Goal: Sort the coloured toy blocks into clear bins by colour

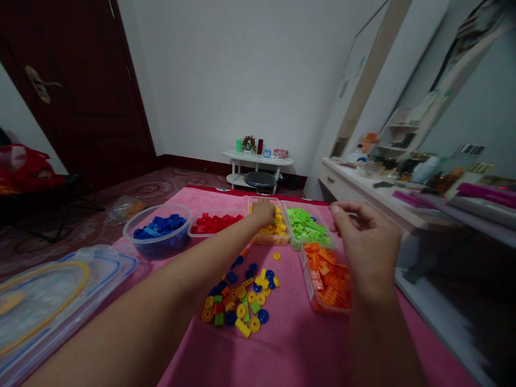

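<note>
Tub [271, 239] of yellow bricks [279, 224] points lengthwise away, left hand [264, 212] within, right hand [366, 234] apart, grips unclear.

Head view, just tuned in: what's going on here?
Someone is handling plastic toy bricks over a pink cloth. Their left hand is down at the yellow bricks in their box; whether it grips one can't be seen. The right hand is raised by the orange bricks, fingertips close together, any piece between them too unclear to tell. Blue bricks, red bricks and green bricks sit in separate containers. A mixed pile lies loose in front.
</note>
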The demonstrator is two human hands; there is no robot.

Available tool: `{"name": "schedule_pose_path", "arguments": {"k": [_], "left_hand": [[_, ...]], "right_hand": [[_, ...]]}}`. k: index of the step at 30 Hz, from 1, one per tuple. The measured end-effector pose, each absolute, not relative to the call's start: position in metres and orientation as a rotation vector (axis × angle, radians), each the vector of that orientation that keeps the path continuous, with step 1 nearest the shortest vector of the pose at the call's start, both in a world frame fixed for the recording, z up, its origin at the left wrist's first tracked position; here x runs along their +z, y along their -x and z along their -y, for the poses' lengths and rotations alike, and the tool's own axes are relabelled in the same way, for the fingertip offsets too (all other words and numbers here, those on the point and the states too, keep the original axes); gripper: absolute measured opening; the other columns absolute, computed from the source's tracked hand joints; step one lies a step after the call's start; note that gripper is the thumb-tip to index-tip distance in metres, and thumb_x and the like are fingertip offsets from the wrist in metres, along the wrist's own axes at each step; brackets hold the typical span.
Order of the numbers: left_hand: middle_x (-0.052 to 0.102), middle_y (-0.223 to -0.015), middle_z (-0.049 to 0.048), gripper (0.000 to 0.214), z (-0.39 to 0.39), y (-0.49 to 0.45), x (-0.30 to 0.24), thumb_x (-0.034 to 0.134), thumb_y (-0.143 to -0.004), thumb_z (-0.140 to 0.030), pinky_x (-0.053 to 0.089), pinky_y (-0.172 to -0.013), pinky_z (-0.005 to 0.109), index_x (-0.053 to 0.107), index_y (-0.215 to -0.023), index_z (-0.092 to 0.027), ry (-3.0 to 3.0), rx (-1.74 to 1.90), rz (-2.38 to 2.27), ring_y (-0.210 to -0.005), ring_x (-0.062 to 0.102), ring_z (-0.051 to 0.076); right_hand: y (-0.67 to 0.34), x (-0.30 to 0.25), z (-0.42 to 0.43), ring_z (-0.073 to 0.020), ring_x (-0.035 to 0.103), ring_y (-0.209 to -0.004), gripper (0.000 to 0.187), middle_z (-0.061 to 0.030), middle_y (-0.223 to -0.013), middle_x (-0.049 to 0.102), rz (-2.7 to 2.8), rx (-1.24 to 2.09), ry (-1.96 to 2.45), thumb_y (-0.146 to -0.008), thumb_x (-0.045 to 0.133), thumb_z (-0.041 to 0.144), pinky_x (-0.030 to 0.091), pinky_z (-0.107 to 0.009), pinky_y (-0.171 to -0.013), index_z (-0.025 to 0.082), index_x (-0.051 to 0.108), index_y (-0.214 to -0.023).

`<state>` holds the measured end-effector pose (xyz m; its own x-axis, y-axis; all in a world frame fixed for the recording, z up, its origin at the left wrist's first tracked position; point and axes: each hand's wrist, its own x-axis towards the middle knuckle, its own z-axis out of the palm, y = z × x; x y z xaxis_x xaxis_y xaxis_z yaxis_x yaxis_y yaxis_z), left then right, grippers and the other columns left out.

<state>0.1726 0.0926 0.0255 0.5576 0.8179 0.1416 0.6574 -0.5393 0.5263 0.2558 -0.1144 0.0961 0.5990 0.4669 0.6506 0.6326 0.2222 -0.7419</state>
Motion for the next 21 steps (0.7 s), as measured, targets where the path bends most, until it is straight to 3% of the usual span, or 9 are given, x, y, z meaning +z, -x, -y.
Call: {"name": "schedule_pose_path", "arguments": {"k": [6, 10, 12, 14, 18, 21], "left_hand": [[0.059, -0.116, 0.0176, 0.024, -0.091, -0.181, 0.012, 0.067, -0.071, -0.019, 0.039, -0.097, 0.045, 0.072, -0.095, -0.015, -2.607, 0.453, -1.235, -0.116, 0.049, 0.034], [0.064, -0.105, 0.0225, 0.029, -0.099, -0.192, 0.024, 0.077, -0.062, -0.02, 0.043, -0.092, 0.047, 0.072, -0.089, -0.01, -2.653, 0.394, -1.228, -0.107, 0.055, 0.037], [0.067, -0.095, 0.0204, 0.031, -0.099, -0.202, 0.037, 0.081, -0.057, -0.021, 0.045, -0.088, 0.043, 0.073, -0.085, -0.009, -2.655, 0.367, -1.185, -0.099, 0.06, 0.035], [0.069, -0.094, 0.0158, 0.032, -0.094, -0.213, 0.052, 0.078, -0.063, -0.027, 0.047, -0.086, 0.036, 0.073, -0.09, -0.011, -2.652, 0.39, -1.111, -0.094, 0.063, 0.029], [0.065, -0.114, 0.0118, 0.045, -0.078, -0.221, 0.068, 0.061, -0.081, -0.034, 0.043, -0.092, 0.03, 0.062, -0.121, -0.015, -2.592, 0.821, -0.926, -0.104, 0.059, 0.022], [0.067, -0.112, 0.0103, 0.04, -0.065, -0.205, 0.058, 0.061, -0.08, -0.026, 0.044, -0.089, 0.028, 0.065, -0.116, -0.012, -2.516, 0.954, -0.724, -0.101, 0.06, 0.021]], "right_hand": [[-0.256, 0.106, 0.125, -0.0092, 0.055, -0.05, 0.014, 0.0002, -0.065, 0.063, 0.967, -0.247, 1.351, -0.078, 0.065, 0.029, 0.045, -0.02, -0.046, 0.017, 0.069, -0.083], [-0.255, 0.106, 0.123, -0.0096, 0.055, -0.05, 0.015, -0.0001, -0.066, 0.063, 0.979, -0.24, 1.347, -0.078, 0.063, 0.03, 0.045, -0.02, -0.045, 0.017, 0.069, -0.084], [-0.253, 0.105, 0.122, -0.0097, 0.055, -0.05, 0.014, 0.0005, -0.063, 0.062, 1.002, -0.2, 1.354, -0.078, 0.062, 0.029, 0.043, -0.02, -0.044, 0.017, 0.069, -0.083], [-0.251, 0.103, 0.119, -0.0096, 0.054, -0.049, 0.013, 0.001, -0.061, 0.061, 1.019, -0.148, 1.352, -0.077, 0.063, 0.028, 0.042, -0.019, -0.044, 0.016, 0.069, -0.081], [-0.247, 0.097, 0.112, -0.01, 0.054, -0.049, 0.015, 0.0004, -0.061, 0.062, 1.025, -0.06, 1.343, -0.076, 0.062, 0.029, 0.042, -0.02, -0.045, 0.015, 0.068, -0.079], [-0.249, 0.086, 0.101, -0.0114, 0.056, -0.053, 0.017, -0.0019, -0.068, 0.066, 1.123, 0.023, 1.396, -0.077, 0.058, 0.029, 0.044, -0.022, -0.05, 0.015, 0.068, -0.081]]}}
